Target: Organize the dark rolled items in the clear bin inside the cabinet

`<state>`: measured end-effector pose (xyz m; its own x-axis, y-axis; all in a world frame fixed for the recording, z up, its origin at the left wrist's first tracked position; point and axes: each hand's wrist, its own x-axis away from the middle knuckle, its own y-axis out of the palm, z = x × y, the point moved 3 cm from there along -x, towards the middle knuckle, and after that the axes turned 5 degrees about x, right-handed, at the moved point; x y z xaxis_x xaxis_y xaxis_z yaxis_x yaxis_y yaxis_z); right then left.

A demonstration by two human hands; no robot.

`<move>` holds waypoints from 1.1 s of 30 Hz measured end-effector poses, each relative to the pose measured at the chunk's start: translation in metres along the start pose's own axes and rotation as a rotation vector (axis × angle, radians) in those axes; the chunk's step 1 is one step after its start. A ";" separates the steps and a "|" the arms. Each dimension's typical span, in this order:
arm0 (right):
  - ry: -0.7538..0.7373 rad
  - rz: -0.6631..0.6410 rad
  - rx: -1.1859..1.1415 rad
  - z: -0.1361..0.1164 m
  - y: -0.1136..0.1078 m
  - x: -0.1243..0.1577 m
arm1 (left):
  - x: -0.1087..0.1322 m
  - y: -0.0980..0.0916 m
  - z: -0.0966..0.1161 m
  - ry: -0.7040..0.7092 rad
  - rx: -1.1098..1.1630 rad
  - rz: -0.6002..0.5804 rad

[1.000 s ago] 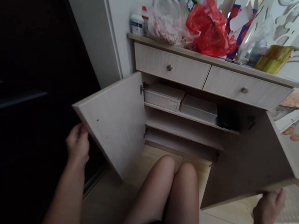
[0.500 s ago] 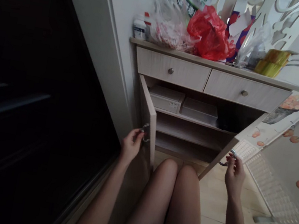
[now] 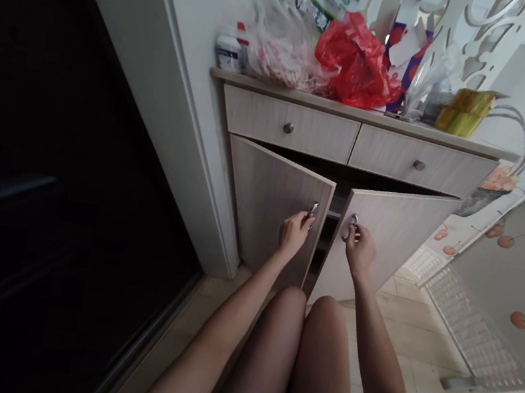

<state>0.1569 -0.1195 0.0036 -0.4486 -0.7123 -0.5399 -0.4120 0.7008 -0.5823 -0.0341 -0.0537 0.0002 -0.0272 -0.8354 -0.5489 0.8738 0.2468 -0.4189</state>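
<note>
Head view, from the left: a dark sliding door [image 3: 62, 120] in a white frame [image 3: 160, 84] fills that side, and next to it stands a low wood-grain cabinet [image 3: 266, 85]. Its left door [image 3: 261, 203] and right door [image 3: 398, 234] both hang slightly ajar, angled toward the person, with a narrow dark gap between them. The left hand [image 3: 295, 233] is closed in a pinch on the left ring pull [image 3: 313, 209], near the door's inner edge. The right hand [image 3: 359, 251] grips the right ring pull [image 3: 354, 221] the same way. The doors look like thin, stiff laminated board, probably light, and they should swing easily on hinges at their outer edges. The small metal rings give the natural hold, though they offer little to grip. On the cabinet top, a white bottle [image 3: 227, 53], a red plastic bag [image 3: 357, 64] and a yellow-green roll [image 3: 463, 112] sit left to right. A cherry-printed panel [image 3: 506, 280] stands far right.
</note>
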 end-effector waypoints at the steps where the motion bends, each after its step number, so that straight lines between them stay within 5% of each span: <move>1: 0.009 -0.007 0.034 -0.004 0.006 -0.006 | -0.006 0.005 0.002 -0.015 -0.017 -0.016; 14: 0.040 -0.091 0.120 -0.021 0.051 -0.056 | -0.060 0.049 0.009 -0.101 -0.136 -0.131; 33: 0.028 -0.092 0.151 -0.018 0.077 -0.090 | -0.094 0.066 0.001 -0.100 -0.199 -0.186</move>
<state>0.1515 -0.0012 0.0183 -0.4376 -0.7703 -0.4638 -0.3292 0.6172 -0.7146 0.0265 0.0400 0.0253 -0.1213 -0.9172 -0.3796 0.7454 0.1684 -0.6450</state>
